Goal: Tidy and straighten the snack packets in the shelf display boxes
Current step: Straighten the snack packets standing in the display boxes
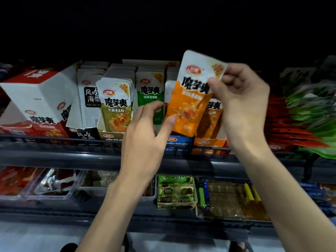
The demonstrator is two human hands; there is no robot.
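Observation:
An orange and white snack packet is lifted in front of the shelf boxes, tilted to the right. My right hand pinches its upper right edge. My left hand has its thumb against the packet's lower left corner, fingers spread toward the green packets. Behind stand rows of upright packets: olive ones, black and white ones, and orange ones in an orange display box. A blue box sits just under the lifted packet.
A large white and red carton lies tilted at the left. Red and green packets are piled at the right. A dark shelf rail runs across the front. The lower shelf holds clear bins and a green box.

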